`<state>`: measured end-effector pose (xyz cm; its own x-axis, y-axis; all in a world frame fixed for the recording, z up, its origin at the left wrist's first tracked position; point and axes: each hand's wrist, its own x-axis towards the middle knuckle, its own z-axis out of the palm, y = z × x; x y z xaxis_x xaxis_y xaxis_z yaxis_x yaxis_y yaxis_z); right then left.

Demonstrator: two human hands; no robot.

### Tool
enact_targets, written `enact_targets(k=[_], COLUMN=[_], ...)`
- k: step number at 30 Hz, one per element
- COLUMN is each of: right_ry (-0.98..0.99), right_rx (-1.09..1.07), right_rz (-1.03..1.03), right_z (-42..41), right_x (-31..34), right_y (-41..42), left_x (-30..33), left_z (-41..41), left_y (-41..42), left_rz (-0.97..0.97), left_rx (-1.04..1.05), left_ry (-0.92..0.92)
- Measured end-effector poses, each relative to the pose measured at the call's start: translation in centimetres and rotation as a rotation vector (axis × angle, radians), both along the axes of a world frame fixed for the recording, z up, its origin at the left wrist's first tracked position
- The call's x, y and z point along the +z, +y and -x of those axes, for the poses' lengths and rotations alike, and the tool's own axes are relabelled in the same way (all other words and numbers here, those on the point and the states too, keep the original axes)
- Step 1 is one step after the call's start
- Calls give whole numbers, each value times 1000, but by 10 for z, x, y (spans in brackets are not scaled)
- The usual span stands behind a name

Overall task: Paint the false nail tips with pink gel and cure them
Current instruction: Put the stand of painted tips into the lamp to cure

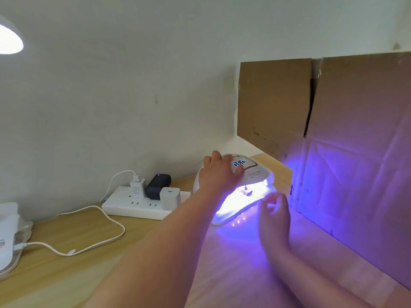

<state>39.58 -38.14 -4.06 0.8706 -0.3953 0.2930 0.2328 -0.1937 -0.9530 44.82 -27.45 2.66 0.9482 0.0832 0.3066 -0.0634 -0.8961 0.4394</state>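
head | left grip (219, 172) flat on lit curing lamp (255, 174) | right grip (274, 210) loosely curled, holding nothing | power strip (142, 204) left

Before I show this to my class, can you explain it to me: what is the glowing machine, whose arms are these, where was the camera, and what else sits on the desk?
The single picture comes from a camera worn on a person's head, looking forward and down, so the two bare arms are the wearer's own. The white dome is a nail curing lamp, switched on: violet light pours from its open front and its display is lit. The left hand rests flat on top of the lamp. The right hand hovers by the opening, fingers loosely curled, holding nothing. Inside the lamp stands a small holder; whether it carries nail tips is too small to tell. On the wooden desk lie a white power strip with three plugs in it and a loose white cable. Cardboard stands on the right.
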Motion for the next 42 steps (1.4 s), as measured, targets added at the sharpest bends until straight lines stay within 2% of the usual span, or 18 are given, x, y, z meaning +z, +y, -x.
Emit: enact_targets(k=[2,3,6,9,12,14,15,17,20,23,26,28,32,35,38,40,42], right_ry=[-114,-200,-414,-454,-554,-576,-542,-425,-559,-648,-770,-901,-1056,-1079,-1068,-1138,-1203], right_rx=[148,228,379,460,503,508,499,511,482,460,475,540,783,913,1008,973,894], right_rz=[61,156,570,706,775,848,883,968,984,1017,1049,1033,1182,1391,1746,1911,1983], right_z=[36,50,66,70,77,83,85,87,89,95,105,121,168,197,210,213,220], right_x=[-6,-8,-5,4,6,9,10,11,6,9,12,13,21,35,38,41,48], right_y=[14,18,20,20,21,20,21,22,26,29,39,61,124,167,201,212,219], left_x=[1,1,-4,-6,9,19,20,12,-7,-22,-39,-48,-57,-58,-60,-60,-61], left_z=[-4,-4,12,49,104,155,185,239,307,360,398,413,416,414,415,415,415], left_y=[2,2,-3,-6,0,10,17,43,106,169,220,244,259,261,264,267,269], left_rz=[-18,-42,-23,96,283,303,243,-24,-474,-553,-447,-284,56,206,281,321,347], left_rx=[6,-1,-37,-78,-227,-360,-451,-592,-571,-421,-242,-70,277,331,336,344,342], left_ry=[25,42,37,-158,-363,-435,-468,-563,-662,-626,-471,-413,-489,-546,-570,-572,-558])
